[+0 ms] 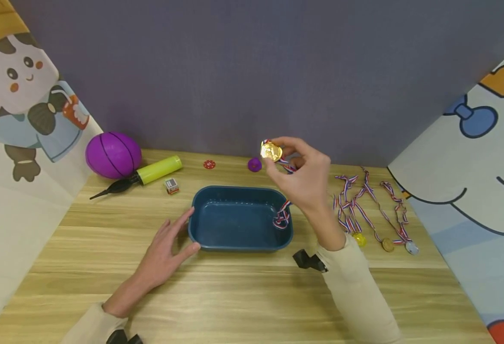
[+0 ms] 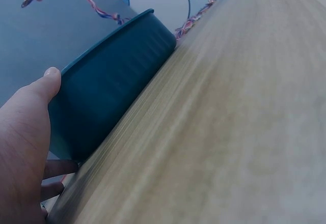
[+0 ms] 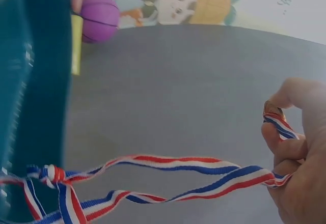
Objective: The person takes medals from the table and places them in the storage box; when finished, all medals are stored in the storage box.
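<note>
My right hand (image 1: 303,174) holds a gold medal (image 1: 271,151) up above the far right of a dark blue tray (image 1: 200,210), pinching it between thumb and fingers. Its red, white and blue ribbon (image 1: 283,217) hangs down into the tray's right end; in the right wrist view the ribbon (image 3: 168,175) stretches from my fingers (image 3: 293,147) to a knot. My left hand (image 1: 166,251) lies flat on the table and touches the tray's left front corner, the thumb (image 2: 48,81) against the tray wall (image 2: 112,86).
Several more medals with ribbons (image 1: 369,210) lie on the wooden table (image 1: 243,296) right of the tray. A purple ball (image 1: 112,154), yellow-green pump (image 1: 148,173), small cube (image 1: 172,186), red disc (image 1: 209,164) and purple piece (image 1: 254,165) sit along the back. Printed panels flank both sides.
</note>
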Action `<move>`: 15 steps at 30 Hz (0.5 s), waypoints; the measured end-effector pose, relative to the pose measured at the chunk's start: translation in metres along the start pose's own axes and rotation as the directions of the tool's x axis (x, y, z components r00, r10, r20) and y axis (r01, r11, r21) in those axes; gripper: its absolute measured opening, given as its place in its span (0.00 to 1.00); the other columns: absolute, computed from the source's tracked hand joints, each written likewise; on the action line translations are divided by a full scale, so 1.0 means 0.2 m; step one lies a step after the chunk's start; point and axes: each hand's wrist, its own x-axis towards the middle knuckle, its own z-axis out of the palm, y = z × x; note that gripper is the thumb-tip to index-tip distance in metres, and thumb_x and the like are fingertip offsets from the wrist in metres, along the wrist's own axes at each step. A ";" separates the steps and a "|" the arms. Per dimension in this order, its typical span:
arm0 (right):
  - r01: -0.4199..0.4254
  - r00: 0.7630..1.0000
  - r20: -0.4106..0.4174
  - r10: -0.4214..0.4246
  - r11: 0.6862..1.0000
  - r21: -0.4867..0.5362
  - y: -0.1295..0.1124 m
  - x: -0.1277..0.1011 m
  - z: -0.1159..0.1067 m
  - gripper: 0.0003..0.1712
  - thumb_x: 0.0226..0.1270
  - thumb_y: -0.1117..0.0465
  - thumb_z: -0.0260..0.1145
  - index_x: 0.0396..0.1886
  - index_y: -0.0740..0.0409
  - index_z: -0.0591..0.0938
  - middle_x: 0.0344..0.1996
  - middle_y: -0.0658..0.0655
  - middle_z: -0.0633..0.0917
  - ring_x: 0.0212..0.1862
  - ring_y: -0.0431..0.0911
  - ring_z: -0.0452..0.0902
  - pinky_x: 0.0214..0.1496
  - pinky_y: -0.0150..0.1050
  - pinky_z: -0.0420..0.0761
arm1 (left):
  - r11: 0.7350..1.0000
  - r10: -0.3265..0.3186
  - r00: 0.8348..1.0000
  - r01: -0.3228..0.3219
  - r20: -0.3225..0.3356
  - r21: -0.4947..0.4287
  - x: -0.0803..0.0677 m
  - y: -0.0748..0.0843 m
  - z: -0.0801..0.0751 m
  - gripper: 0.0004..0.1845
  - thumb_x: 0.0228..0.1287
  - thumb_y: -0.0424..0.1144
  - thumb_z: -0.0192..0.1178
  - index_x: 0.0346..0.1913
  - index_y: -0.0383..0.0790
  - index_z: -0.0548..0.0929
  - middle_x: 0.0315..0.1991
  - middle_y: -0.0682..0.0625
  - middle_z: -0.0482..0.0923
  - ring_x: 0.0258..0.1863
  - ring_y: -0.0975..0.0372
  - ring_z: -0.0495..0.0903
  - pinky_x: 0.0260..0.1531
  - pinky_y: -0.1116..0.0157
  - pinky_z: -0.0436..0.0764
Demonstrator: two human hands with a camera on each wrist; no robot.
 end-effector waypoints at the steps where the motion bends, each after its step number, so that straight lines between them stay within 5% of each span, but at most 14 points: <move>1: 0.002 1.000 0.008 -0.002 1.000 -0.005 0.00 -0.02 0.02 0.18 0.61 0.63 0.79 0.49 0.66 0.92 0.29 0.61 0.90 0.12 0.38 0.60 0.17 0.27 0.57 | 1.000 0.004 1.000 -0.004 -0.001 0.000 0.00 0.00 0.00 0.46 0.78 0.52 0.69 0.91 0.58 0.59 0.79 0.37 0.75 0.78 0.37 0.73 0.84 0.30 0.49; 15: -0.115 0.990 0.081 0.112 0.993 0.039 0.04 -0.29 0.30 0.19 0.62 0.60 0.83 0.50 0.61 0.92 0.29 0.57 0.89 0.16 0.37 0.65 0.18 0.30 0.64 | 1.000 -0.005 1.000 0.005 0.003 0.004 0.00 -0.01 0.00 0.46 0.78 0.52 0.69 0.91 0.58 0.58 0.79 0.37 0.75 0.77 0.37 0.75 0.84 0.30 0.49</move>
